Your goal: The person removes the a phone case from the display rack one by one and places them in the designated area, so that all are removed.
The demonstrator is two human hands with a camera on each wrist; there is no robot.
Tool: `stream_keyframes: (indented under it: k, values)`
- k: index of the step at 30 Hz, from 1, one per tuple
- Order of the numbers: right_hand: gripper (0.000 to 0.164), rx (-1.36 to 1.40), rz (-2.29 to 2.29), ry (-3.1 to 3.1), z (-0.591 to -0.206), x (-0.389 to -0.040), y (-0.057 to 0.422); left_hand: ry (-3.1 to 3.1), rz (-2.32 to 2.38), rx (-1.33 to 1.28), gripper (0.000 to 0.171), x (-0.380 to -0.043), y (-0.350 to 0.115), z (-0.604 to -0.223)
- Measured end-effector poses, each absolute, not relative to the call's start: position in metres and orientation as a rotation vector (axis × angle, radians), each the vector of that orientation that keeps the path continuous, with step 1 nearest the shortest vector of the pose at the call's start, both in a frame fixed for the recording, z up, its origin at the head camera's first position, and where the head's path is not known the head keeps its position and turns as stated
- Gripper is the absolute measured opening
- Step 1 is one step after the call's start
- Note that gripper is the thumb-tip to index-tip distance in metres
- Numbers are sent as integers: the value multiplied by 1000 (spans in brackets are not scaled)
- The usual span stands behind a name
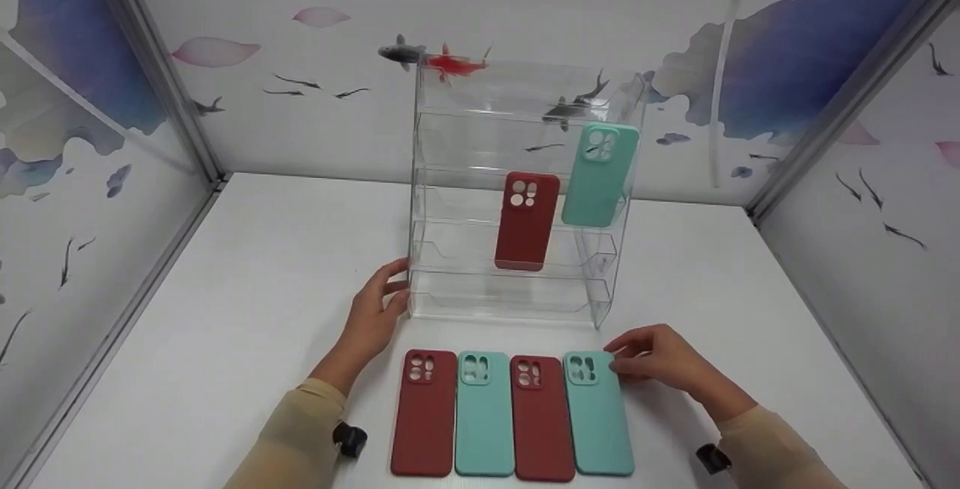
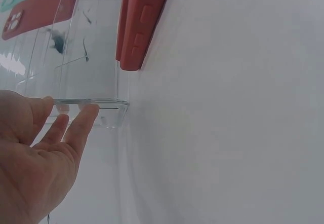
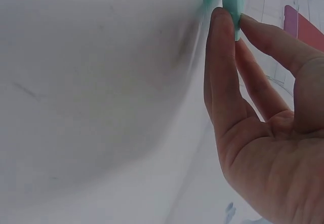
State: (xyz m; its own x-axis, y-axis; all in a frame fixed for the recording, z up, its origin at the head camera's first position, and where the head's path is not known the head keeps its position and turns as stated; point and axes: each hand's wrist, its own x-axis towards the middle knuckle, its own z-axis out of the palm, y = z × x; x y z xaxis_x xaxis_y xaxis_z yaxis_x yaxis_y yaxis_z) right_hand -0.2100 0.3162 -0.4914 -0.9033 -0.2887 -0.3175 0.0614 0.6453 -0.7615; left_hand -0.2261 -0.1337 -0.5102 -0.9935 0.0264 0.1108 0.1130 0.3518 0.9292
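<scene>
A clear acrylic display rack (image 1: 510,301) with stepped shelves stands on the table. My left hand (image 1: 377,313) touches its left side panel low down; in the left wrist view the fingertips rest on the panel's outer face. In front of the rack, red and teal phone cases lie side by side in a row, camera cutouts towards the rack. My right hand (image 1: 660,358) pinches the upper right corner of the rightmost teal phone case (image 1: 600,421) between thumb and fingers. In the right wrist view that case's edge (image 3: 232,1) shows between the fingertips.
On the rack, a red phone case (image 1: 527,226) leans on a lower shelf and a teal one (image 1: 602,181) sits higher to the right. The row also holds a red case (image 1: 424,429), a teal case (image 1: 485,429) and another red case (image 1: 543,433). Printed wall panels (image 1: 315,136) enclose the white table.
</scene>
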Motion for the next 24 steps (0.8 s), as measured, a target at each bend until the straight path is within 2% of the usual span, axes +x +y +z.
stream_keyframes:
  k: [24]
  values:
    - [24, -178, -1058, 2525, -492, -210, 310, -2529, -1747, -110, 50, -226, -133, -510]
